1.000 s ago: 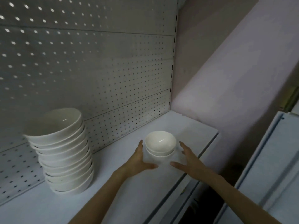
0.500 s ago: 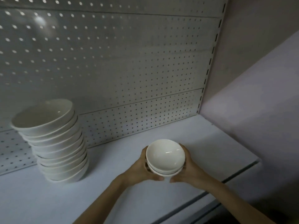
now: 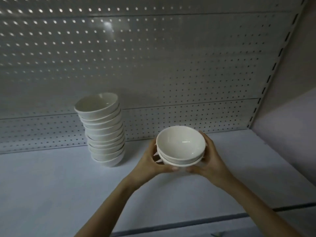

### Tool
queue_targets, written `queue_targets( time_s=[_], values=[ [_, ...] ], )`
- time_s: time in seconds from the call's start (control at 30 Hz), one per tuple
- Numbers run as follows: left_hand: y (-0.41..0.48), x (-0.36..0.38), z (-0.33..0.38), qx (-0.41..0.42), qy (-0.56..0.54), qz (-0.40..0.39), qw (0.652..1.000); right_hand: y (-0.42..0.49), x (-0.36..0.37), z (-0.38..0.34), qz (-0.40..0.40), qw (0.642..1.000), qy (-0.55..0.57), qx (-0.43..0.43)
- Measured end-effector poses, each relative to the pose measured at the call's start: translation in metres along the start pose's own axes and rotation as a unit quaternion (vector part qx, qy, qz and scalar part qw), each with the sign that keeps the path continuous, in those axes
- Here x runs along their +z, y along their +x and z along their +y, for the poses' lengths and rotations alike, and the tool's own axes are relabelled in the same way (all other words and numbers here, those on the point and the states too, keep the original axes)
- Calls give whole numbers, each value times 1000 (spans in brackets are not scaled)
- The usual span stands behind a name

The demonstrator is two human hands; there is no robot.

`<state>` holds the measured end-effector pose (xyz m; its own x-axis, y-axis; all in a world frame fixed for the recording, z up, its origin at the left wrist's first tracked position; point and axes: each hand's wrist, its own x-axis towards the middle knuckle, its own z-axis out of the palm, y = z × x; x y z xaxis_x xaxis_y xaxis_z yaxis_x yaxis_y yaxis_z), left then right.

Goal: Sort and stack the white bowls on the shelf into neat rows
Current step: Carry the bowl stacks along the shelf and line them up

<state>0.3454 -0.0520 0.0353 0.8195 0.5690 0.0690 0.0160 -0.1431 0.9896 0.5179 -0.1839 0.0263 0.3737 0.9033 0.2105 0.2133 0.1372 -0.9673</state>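
Two hands hold a small stack [image 3: 180, 145] of white bowls between them, right of centre and near the back of the shelf [image 3: 51, 185]. The left hand [image 3: 150, 162] wraps the stack's left side and the right hand [image 3: 212, 161] its right. On both hands the fingers curl round the bowls' outer walls, clamped against them. The thumbs reach in under the front until their tips almost meet. The top bowl sits upright with its mouth open to the camera, and a small glint shows on its inner wall. At least one more rim shows nested beneath it, but the exact count is hard to tell. Whether the lowest bowl touches the shelf cannot be told, since the hands hide its base.

Left of the hands, and apart from them, a tall stack [image 3: 104, 129] of about ten wider white bowls stands on the shelf close to the pegboard [image 3: 153, 65]. Its bowls sit unevenly and the top one tilts, so the column looks crooked.

The pegboard forms the whole back of the bay, with light shining through its upper holes. A slotted upright [image 3: 273, 69] runs down its right edge, where it meets a plain wall [image 3: 290, 120]. A dark strip [image 3: 188, 221] runs along the shelf's front edge, under the forearms.
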Motion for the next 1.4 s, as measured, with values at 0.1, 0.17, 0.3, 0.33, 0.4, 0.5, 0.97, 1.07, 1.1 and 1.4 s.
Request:
queue_targets(
  time_s=[0.1, 0.17, 0.3, 0.33, 0.4, 0.5, 0.97, 1.07, 1.1, 1.4],
  values=[
    [-28, -14, 11, 11, 2, 43, 999, 3, 26, -17, -19, 999, 34, -25],
    [-48, -25, 15, 12, 4, 65, 998, 3, 45, -22, -34, 998, 47, -33],
    [-86, -51, 20, 11, 15, 113, 993, 5, 86, -29, -66, 995, 61, -41],
    [-95, -58, 21, 12, 21, 123, 992, 5, 98, -31, -73, 994, 62, -45],
    [-114, -76, 22, 14, 35, 138, 990, 5, 122, -36, -89, 992, 68, -54],
    [-141, -105, 26, 21, 44, 158, 986, 4, 163, -46, -110, 989, 79, -54],
    [-274, -269, 23, 14, 37, 253, 967, 14, 373, -82, -187, 979, 45, -74],
    [-297, -298, 20, 10, 43, 268, 962, 17, 410, -83, -204, 975, 48, -76],
    [-303, -307, 18, 9, 45, 273, 961, 18, 421, -83, -211, 973, 50, -75],
    [-341, -380, 4, -9, 36, 332, 943, 51, 514, -84, -280, 956, 53, -63]
  ],
)
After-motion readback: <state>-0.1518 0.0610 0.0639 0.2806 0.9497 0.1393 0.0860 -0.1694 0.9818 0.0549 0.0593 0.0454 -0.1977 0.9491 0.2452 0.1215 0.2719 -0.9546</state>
